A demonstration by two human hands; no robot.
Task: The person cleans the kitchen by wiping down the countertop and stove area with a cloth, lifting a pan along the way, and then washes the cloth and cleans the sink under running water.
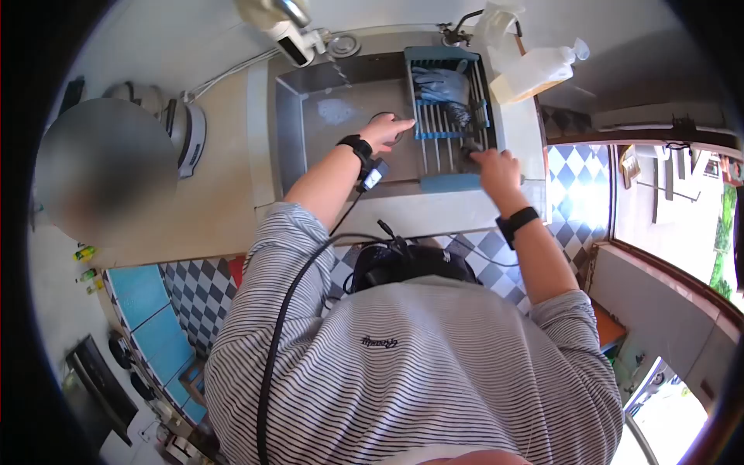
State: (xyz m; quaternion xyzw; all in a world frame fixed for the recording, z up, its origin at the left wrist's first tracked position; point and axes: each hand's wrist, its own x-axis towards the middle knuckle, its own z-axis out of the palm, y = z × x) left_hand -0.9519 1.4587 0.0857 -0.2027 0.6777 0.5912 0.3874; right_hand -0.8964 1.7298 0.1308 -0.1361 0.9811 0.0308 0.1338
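Note:
My left hand (pixel 381 132) reaches over the sink basin (pixel 322 143), thumb and fingers apart. Its fingertips meet the left edge of a blue-ended dish rack (pixel 440 124) with metal bars; whether they press on it I cannot tell. A dark curved rim shows around this hand, mostly covered by it. My right hand (pixel 500 172) is closed at the rack's near right corner, pinching a dark grey scrubber (pixel 470 149) against the bars. A crumpled blue-grey plastic bag or cloth (pixel 442 84) lies in the far part of the rack.
A tap (pixel 456 35) stands behind the sink, and a white pump bottle (pixel 535 74) on the right ledge. A white device (pixel 294 45) with a cable is at the back left. Cookware (pixel 186 132) sits on the left counter (pixel 221 186). A black cable (pixel 291 298) crosses my body.

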